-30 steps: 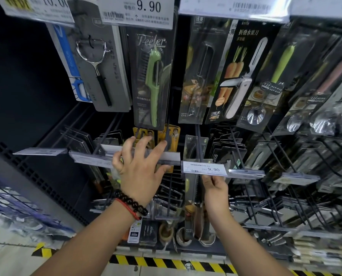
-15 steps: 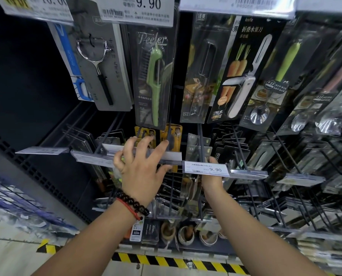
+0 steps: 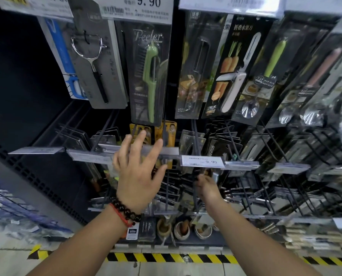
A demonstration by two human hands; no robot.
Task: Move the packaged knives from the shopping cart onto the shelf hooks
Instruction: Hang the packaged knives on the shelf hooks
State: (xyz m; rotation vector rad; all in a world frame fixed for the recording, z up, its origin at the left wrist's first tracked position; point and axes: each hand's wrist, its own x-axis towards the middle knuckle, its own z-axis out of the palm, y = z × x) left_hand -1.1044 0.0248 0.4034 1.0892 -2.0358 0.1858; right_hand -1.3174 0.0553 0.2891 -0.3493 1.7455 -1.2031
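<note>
My left hand (image 3: pixel 138 172) lies with fingers spread against the clear label rail (image 3: pixel 90 157) of the middle hook row and holds nothing. My right hand (image 3: pixel 208 186) is just below the 9.90 price tag (image 3: pixel 203 161), its fingers curled and blurred, so its grip is unclear. Clear packaged knives (image 3: pixel 188 146) hang on the black hook (image 3: pixel 195 134) behind that tag. The shopping cart is out of view, unless it is the blurred blue wire frame (image 3: pixel 8 206) at the lower left.
Above hang a green peeler pack (image 3: pixel 151 82), a steel peeler pack (image 3: pixel 94 62) and a folding fruit knife pack (image 3: pixel 235 76). Dense black hooks with packs fill the right side. Small mortars (image 3: pixel 183 230) stand on the bottom shelf. Yellow-black tape (image 3: pixel 166 257) marks the floor.
My right hand pushed a packaged knife up behind the 9.90 tag, then dropped back below it. The left hand stayed on the rail.
</note>
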